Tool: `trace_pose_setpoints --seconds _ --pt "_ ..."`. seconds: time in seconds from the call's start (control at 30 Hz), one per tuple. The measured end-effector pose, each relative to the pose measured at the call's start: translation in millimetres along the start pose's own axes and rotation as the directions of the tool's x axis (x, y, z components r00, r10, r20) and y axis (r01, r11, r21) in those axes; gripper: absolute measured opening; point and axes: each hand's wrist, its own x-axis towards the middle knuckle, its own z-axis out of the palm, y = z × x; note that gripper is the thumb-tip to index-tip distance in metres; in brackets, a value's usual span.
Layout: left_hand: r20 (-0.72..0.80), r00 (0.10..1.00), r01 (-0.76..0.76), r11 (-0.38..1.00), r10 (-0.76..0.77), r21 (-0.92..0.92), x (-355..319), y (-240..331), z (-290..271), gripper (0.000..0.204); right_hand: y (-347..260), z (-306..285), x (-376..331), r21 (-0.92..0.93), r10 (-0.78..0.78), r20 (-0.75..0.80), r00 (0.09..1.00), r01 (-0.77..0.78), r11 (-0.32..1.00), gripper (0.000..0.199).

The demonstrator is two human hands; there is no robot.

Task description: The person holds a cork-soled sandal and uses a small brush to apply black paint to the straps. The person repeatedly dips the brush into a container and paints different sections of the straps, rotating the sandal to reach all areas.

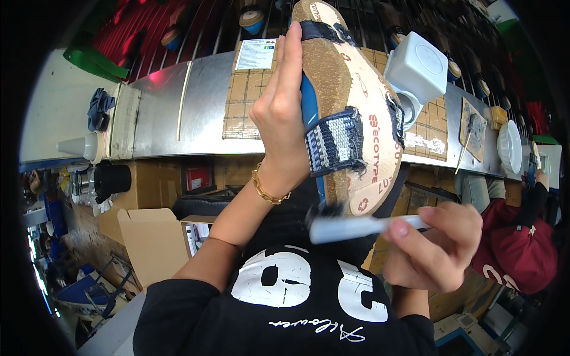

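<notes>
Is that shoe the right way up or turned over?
Turned over: the shoe shows its cream underside, with a woven strap end folded onto it and a blue form along its left edge.

Shoe workshop (racked lasts point(252, 24), apparently).

On my shoe point(328, 80), the insole board point(386, 142) is cream w/ red print, the suede upper point(320, 59) tan-brn, the last point(308, 104) blue, the woven strap point(335, 142) navy & wht stripes. My brush point(347, 229): wht handle, blk bristles. My tee point(323, 305): blk w/ wht print. My bracelet point(259, 185): gold. Container point(418, 65): wht. Cardboard point(246, 98): brn w/ dk grid. Co-worker's top point(513, 249): maroon.
</notes>
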Motion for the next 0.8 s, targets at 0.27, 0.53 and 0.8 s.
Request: trace_pose_setpoints --seconds 0.27,0.53,0.8 --pt "0.042 0.999 0.009 0.985 -0.002 -0.174 -0.2 -12.3 5.7 0.084 8.8 2.9 9.9 0.205 -0.055 0.036 0.998 0.046 0.978 0.040" --pt "0.318 0.937 0.239 0.929 -0.145 -0.281 -2.4 -17.1 -5.8 0.072 16.3 -1.6 15.6 0.204 -0.008 0.112 0.994 -0.015 0.979 0.038" --pt "0.302 0.917 0.377 0.819 -0.262 -0.433 -5.6 -19.2 0.9 0.072 25.6 -0.3 13.2 0.245 0.183 0.094 0.979 -0.201 0.948 0.032"
